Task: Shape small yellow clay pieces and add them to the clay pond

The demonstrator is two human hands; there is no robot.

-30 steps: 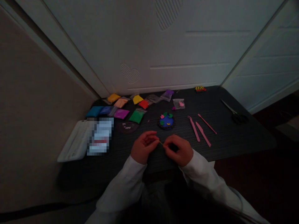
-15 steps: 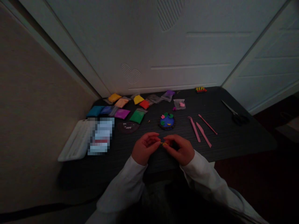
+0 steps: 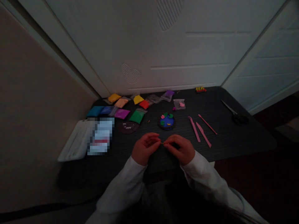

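Observation:
Between my fingertips is a tiny yellow piece of modelling clay (image 3: 162, 143), mostly covered by the fingers. My left hand (image 3: 145, 147) pinches one end of it with thumb and forefinger. The thumb and forefinger of my right hand (image 3: 180, 148) are closed on the other end. Just beyond the hands lies a small round clay pond (image 3: 167, 121), blue inside a dark brown rim, with green leaf shapes, a pink flower shape and a small yellow piece on it.
Pink tweezers (image 3: 195, 130), a pink clay knife (image 3: 204, 134) and a thin pink stick (image 3: 207, 124) lie right of the pond. Scissors (image 3: 235, 114) lie farther right. Bags of coloured clay, one green (image 3: 138, 116), spread along the back left. A white tray (image 3: 76, 143) stands left on the dark table (image 3: 130, 174).
My right thumb and forefinger have closed together over the yellow clay, so less of it shows. My left hand stays almost still.

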